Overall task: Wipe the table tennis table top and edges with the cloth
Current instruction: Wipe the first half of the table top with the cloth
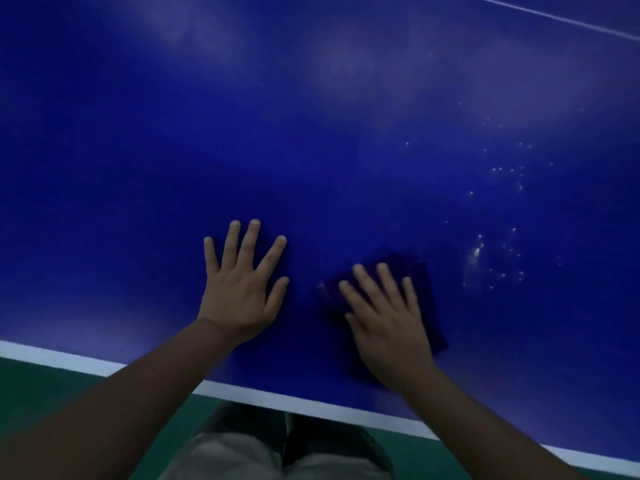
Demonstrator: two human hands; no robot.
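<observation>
While both palms are down on the blue table top (pixel 311 133), the left hand (pixel 242 289) is just lying flat and bare, all 5 fingers spread wide, gripping nothing at all. Its forearm comes in over the white edge stripe (pixel 52 356) that runs along the near side of the table, and left of that arm you can see green floor (pixel 34 393) below the stripe.

Just to the right of that hand, with a small gap of bare blue between them, the right hand (pixel 388 323) is pressing flat on the cloth (pixel 427 306). It's a dark purple cloth, pretty hard to pick out against the table, and it sticks out past the fingertips and along the outer side of the hand. Fingers are stretched out on top of it, not curled around it, so it's pinned under the palm rather than pinched. That hand looks a bit blurry.

Further right of the cloth there's a scatter of little white specks (pixel 498 258) on the surface, reaching up and away from the hand. Way off at the top right a thin white line (pixel 554 17) crosses the table.

Below the edge, between the 2 arms, grey shorts (pixel 277 459) show.
</observation>
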